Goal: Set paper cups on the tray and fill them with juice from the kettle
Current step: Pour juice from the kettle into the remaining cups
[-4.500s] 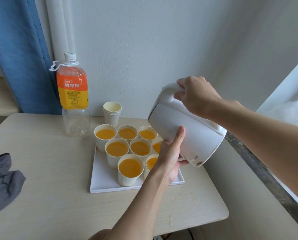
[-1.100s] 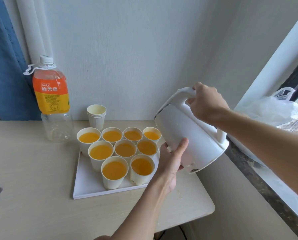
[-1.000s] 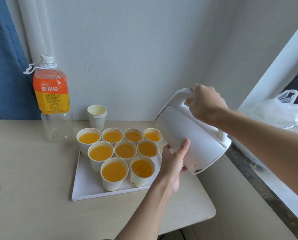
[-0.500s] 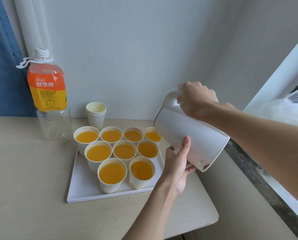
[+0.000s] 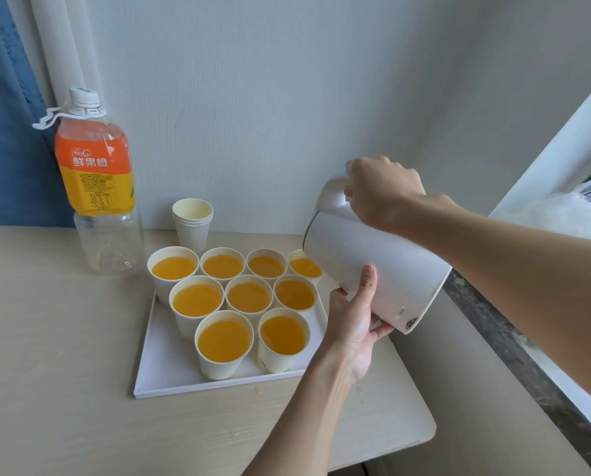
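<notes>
white kettle [image 5: 369, 266], orange juice [image 5: 224, 341], white tray [image 5: 160, 376]

Bare left grip [image 5: 350, 326], bare right grip [image 5: 383, 192]

Bright daylight from right, sharp, wide-angle edge distortion.

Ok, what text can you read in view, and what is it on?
"鲜果橙": orange label of the juice bottle.
Small logo above it: blurred, unreadable.
Fine print lower on that label: too small.
Faint mark near the kettle base: unreadable.
</notes>
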A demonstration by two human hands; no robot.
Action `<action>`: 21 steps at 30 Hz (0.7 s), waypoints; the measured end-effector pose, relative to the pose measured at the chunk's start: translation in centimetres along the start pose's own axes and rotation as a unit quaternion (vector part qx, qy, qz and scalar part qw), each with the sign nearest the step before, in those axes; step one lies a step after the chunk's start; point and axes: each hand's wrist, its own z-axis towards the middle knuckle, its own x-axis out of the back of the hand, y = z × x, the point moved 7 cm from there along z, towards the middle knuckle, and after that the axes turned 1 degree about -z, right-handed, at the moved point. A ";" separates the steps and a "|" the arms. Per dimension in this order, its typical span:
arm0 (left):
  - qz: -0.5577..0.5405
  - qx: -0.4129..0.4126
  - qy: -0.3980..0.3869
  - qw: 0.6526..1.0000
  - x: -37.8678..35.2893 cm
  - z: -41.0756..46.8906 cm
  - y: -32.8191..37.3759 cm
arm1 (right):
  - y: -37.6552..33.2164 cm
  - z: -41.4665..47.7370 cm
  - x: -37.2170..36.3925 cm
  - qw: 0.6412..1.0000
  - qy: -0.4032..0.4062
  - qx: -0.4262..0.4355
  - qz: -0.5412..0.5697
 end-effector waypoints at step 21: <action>-0.011 0.001 -0.010 1.000 0.1 0.2 0.2 | -1.2 0.4 -0.2 0.999 0.009 0.021 -0.022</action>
